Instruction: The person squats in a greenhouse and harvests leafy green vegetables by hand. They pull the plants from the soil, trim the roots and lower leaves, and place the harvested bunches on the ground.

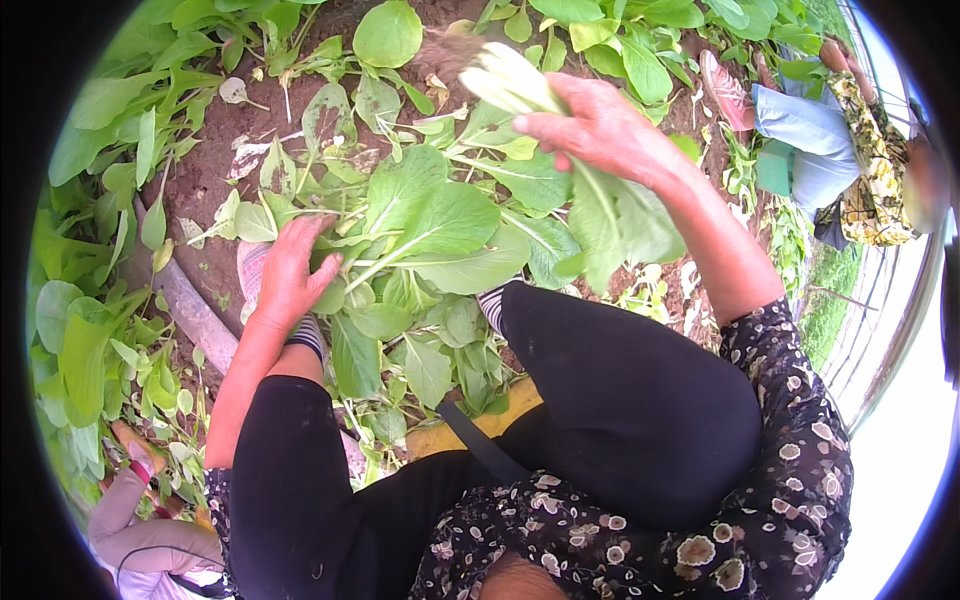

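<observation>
My right hand point(600, 127) is closed around the pale stalks of a leafy green plant point(517, 79). Its soil-covered roots point to the upper left, and its broad leaves hang down below my palm, slightly blurred. Low by my foot, my left hand point(296, 259) rests at the near-left side of a heap of leafy greens point(442, 232), thumb and fingers apart; whether its fingertips pinch a stalk is hidden among the leaves. Some leaves in the heap have holes. More pulled or loose leaves lie between my legs.
Rows of leafy plants point(97, 330) grow at the left and along the top. A pale curved pipe or hose point(191, 307) lies on the soil at left. One person point(810, 142) sits at the upper right, another point(157, 540) at the lower left. Something yellow point(480, 420) is beneath me.
</observation>
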